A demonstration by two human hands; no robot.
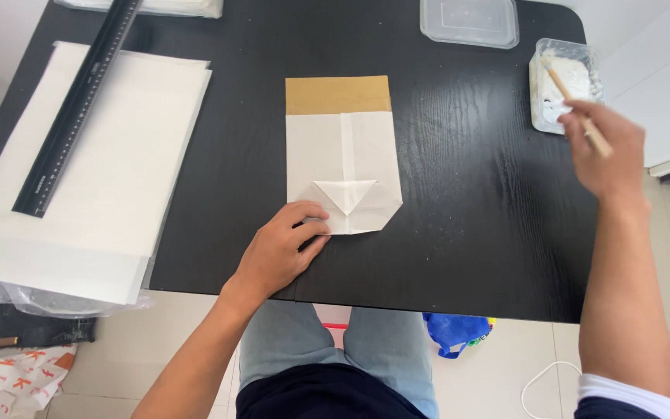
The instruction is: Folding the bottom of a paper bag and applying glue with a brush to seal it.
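A folded white paper bag with a brown strip along its far end lies flat on the black table. My left hand presses its near left corner, fingertips on the folded bottom flap. Over at the table's far right, my right hand grips a thin wooden brush. The brush's tip dips into a small clear tub of white paste.
A stack of white paper sheets covers the table's left side, with a long black ruler lying on it. A clear plastic lid sits at the far edge. Bags and a blue object lie on the floor.
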